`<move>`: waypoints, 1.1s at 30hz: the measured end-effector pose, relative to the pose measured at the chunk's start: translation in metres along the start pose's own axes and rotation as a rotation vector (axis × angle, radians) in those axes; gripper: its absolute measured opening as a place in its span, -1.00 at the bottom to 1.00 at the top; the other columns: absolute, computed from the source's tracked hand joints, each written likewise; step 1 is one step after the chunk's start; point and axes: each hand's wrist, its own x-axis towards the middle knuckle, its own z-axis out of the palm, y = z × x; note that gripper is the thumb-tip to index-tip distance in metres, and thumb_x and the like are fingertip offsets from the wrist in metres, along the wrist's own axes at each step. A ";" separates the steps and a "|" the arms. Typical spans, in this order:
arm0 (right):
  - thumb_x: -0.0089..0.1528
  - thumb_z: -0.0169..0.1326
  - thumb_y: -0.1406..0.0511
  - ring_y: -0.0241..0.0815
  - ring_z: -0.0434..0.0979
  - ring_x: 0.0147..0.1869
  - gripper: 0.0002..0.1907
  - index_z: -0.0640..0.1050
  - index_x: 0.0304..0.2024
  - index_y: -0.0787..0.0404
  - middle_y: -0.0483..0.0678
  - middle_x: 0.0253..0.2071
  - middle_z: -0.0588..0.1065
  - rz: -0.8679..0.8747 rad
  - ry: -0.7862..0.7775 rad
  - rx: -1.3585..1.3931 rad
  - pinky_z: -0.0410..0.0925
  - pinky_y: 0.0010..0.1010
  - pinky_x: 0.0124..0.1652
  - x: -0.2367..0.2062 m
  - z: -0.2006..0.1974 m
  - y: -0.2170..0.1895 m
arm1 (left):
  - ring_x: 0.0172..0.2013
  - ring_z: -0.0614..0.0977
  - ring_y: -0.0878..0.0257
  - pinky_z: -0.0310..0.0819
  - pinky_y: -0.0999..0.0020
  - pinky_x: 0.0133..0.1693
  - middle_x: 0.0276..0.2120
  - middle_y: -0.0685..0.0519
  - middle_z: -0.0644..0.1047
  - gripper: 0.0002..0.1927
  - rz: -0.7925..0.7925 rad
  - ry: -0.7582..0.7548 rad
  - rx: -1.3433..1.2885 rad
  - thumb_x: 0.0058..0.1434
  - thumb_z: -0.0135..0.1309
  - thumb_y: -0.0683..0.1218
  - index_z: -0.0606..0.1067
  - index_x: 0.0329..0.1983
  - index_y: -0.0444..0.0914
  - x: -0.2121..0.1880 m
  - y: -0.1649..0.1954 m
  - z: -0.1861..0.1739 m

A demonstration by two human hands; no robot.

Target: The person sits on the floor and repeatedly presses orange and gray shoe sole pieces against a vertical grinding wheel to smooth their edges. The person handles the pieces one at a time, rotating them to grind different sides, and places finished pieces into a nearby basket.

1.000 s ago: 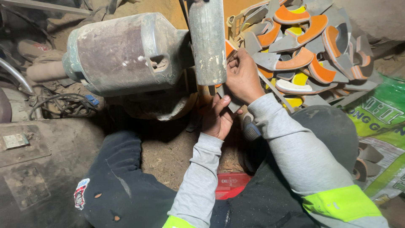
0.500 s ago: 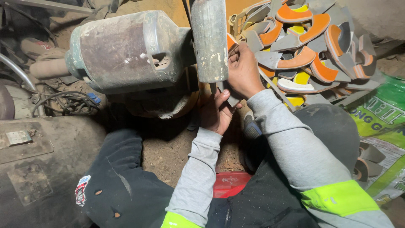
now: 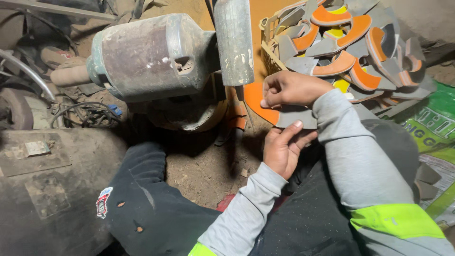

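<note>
Both my hands hold one flat curved piece, orange at its left end and grey toward the right. My right hand grips its top edge with bent fingers. My left hand supports it from below, thumb on the grey part. The piece's orange tip lies just below and to the right of a grimy upright grinding drum. The drum sits at the end of a dusty motor housing.
A yellow basket at the upper right is heaped with several orange, yellow and grey curved pieces. A green printed sack lies at the right. Cables and a dark metal casing sit at the left. My dark-trousered knee rests on the dirt floor.
Both hands have drawn back slightly to the right of the drum. The orange and grey piece, earlier mostly hidden, now shows between them.
</note>
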 end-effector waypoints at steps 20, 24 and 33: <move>0.30 0.18 0.19 -0.41 0.45 -0.46 -0.62 0.40 -0.09 0.37 -0.11 -0.51 0.47 -0.129 0.512 0.082 0.29 -0.51 -0.51 0.017 0.039 -0.005 | -0.08 0.68 0.03 0.61 0.19 -0.08 -0.10 -0.12 0.56 -0.68 0.056 -0.126 0.257 0.44 0.05 -0.10 0.37 0.13 -0.40 0.012 0.057 -0.032; 0.31 0.17 0.20 -0.38 0.43 -0.51 -0.62 0.37 -0.10 0.39 -0.07 -0.55 0.44 -0.138 0.615 0.011 0.28 -0.46 -0.53 0.027 0.043 -0.005 | -0.09 0.67 0.06 0.60 0.22 -0.13 -0.11 -0.11 0.56 -0.70 0.064 -0.101 0.232 0.43 0.07 -0.08 0.39 0.06 -0.38 0.019 0.058 -0.037; 0.33 0.15 0.16 -0.39 0.42 -0.52 -0.52 0.35 0.02 0.45 -0.09 -0.54 0.45 -0.095 0.652 0.018 0.27 -0.48 -0.53 0.047 0.033 0.004 | -0.13 0.67 0.11 0.59 0.25 -0.09 -0.14 -0.09 0.56 -0.66 0.080 -0.078 0.257 0.36 0.12 -0.04 0.39 0.05 -0.36 0.031 0.070 -0.032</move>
